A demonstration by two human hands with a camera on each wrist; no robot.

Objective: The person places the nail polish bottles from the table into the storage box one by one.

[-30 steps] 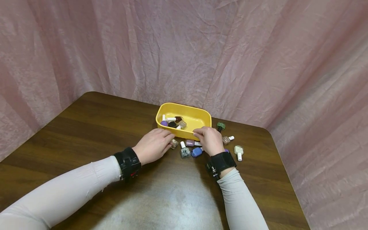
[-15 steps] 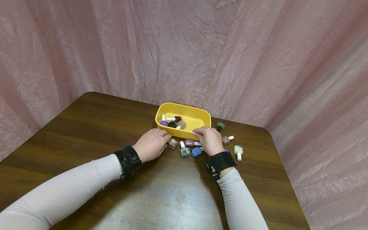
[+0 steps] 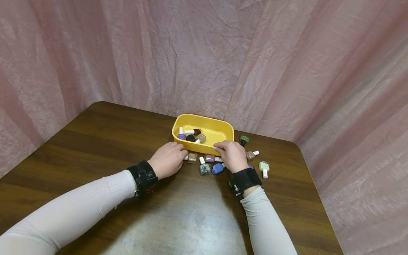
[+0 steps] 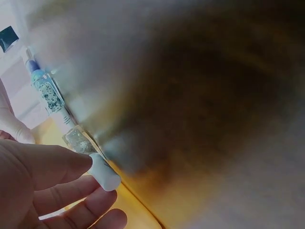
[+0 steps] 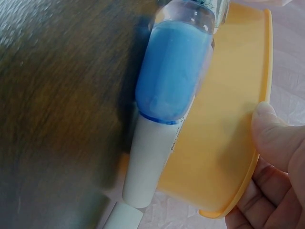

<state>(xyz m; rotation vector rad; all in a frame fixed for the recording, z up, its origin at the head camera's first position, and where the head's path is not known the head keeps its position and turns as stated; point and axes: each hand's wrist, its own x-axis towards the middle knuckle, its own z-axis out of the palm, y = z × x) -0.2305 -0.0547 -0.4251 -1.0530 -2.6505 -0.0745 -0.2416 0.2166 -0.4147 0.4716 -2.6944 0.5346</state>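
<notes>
My left hand [image 3: 169,160] is at the near left corner of a yellow bin [image 3: 208,147], seen in the head view. Its thumb and fingers pinch the white cap [image 4: 104,172] of a glitter nail polish bottle [image 3: 192,158], which lies close by the bin's front wall. My right hand [image 3: 233,154] grips the bin's front rim, thumb inside and fingers outside, as the right wrist view shows. Near it lie a blue nail polish [image 5: 174,67], a mauve nail polish [image 3: 210,158] and a speckled nail polish [image 3: 205,169].
Inside the bin, several nail polishes, one with a purple bottle [image 3: 181,136], gather at the left. Right of my right hand lie a green bottle [image 3: 244,139], a brownish glitter bottle [image 3: 250,155] and a pale one [image 3: 264,165]. Pink curtain [image 3: 204,63] hangs behind the wooden table [image 3: 127,131].
The glitter nail polish at my left fingers has turned, and its cap now points left into the hand. My left hand has drawn slightly left. The right hand stays on the rim.
</notes>
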